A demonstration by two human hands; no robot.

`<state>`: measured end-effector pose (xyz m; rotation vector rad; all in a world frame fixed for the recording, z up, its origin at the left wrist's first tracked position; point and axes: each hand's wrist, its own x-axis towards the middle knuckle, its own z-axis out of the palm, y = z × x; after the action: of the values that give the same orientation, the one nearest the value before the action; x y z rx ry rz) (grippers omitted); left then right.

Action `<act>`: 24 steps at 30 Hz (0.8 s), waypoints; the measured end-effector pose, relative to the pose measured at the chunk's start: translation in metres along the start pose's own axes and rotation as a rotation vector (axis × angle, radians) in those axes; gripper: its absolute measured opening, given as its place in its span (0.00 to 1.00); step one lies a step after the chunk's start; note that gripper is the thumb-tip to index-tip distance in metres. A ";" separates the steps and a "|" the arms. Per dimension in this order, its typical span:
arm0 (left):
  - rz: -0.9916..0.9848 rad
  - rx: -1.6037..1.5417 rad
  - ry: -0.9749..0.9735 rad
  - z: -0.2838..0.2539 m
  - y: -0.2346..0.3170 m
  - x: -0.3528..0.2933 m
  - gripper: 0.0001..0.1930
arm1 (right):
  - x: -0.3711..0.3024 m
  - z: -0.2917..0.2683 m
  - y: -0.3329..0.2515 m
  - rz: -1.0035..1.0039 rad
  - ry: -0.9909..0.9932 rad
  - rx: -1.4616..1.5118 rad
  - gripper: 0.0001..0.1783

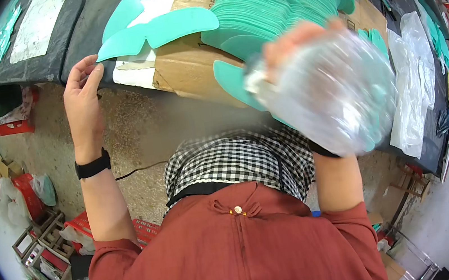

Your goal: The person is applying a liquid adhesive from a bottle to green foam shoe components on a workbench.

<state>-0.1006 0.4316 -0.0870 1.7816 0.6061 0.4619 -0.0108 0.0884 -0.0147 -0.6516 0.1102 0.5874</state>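
green piece [181, 25], two-lobed with a notch in its lower edge, lies near the front of the dark desk [88, 33], across white paper [134, 78] and brown cardboard [187, 68]. from my remote seat i see the left hand [82, 91] at the left tip of it, thumb and index bent close to that end; i cannot tell whether those fingers pinch it or merely touch it. on the other side the right hand [296, 44] is badly blurred in my view, its fingers curled over the upper edge of some clear plastic [337, 91], which i read as grasped; the plastic covers much of the palm and wrist, and what is within it is too smeared for me to make out. behind the piece, to its right, i have a tall, fanned stack [258, 5] of the same green on the cardboard. one loose sheet [231, 79] of that green lies at the cardboard's front edge, partly hidden from me by the right hand and the plastic. further right i see clear bags [409, 81] lying lengthwise along the desk. a black band [93, 164] circles the left wrist. nearer to my camera are the checked cloth [227, 159] over the lap and the rust-red shirt [239, 251], with speckled floor [130, 112] showing between desk and lap.
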 end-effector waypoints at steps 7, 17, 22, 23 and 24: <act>-0.116 0.049 -0.035 -0.005 0.008 0.008 0.17 | -0.113 -0.062 -0.051 -0.591 -0.085 -0.630 0.35; -0.126 0.091 -0.084 -0.009 0.012 0.013 0.17 | -0.059 -0.010 0.016 -0.540 -0.254 -0.674 0.10; -0.160 0.058 -0.115 0.000 0.008 0.017 0.18 | 0.012 0.029 0.039 -0.566 -0.317 -0.830 0.09; -0.137 0.039 -0.109 0.004 0.014 0.013 0.18 | 0.020 0.030 0.039 -0.399 -0.403 -0.748 0.11; -0.111 0.020 -0.105 0.009 0.022 0.007 0.19 | 0.018 0.025 0.040 -0.405 -0.408 -0.745 0.11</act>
<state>-0.0858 0.4245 -0.0687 1.7685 0.6340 0.2858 -0.0192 0.1377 -0.0212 -1.2198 -0.6401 0.3440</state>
